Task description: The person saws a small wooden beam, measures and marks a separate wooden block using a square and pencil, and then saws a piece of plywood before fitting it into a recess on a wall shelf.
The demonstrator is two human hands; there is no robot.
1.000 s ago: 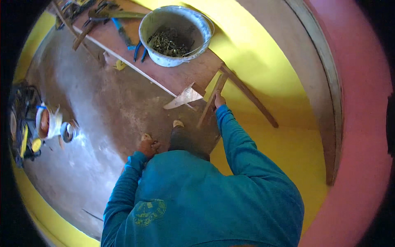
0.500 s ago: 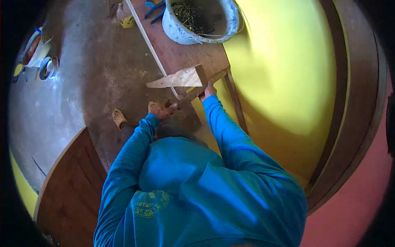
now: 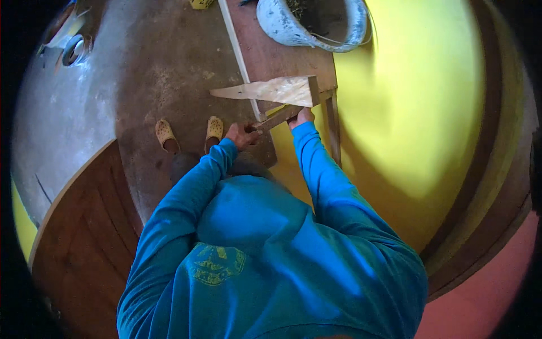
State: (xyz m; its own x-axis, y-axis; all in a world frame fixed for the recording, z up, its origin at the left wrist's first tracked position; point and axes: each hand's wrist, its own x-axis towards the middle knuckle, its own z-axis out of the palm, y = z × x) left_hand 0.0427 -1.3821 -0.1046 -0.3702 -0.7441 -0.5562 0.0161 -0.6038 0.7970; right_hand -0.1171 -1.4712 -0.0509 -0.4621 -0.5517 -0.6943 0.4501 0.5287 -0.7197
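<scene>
Evidently, two bare hands are curled on one wooden bar (image 3: 280,117) at the near end of the brown table (image 3: 271,62).

The left hand (image 3: 241,136) bends its fingers round the bar's left part, just beside the table's near left corner; the right hand (image 3: 304,116) is closed on its right part, under the table's end edge, fingers partly hidden. Whether the bar is fixed to the table I cannot tell. A pale wedge-shaped piece (image 3: 271,90) lies across the table's near end, its point jutting past the left edge. Farther up the table stands a whitish bucket (image 3: 279,25) with dark stalks (image 3: 297,8) inside. Left of the table, yellow clogs (image 3: 165,132) show on the floor (image 3: 186,68); a yellow wall (image 3: 406,113) rises at the table's right.
</scene>
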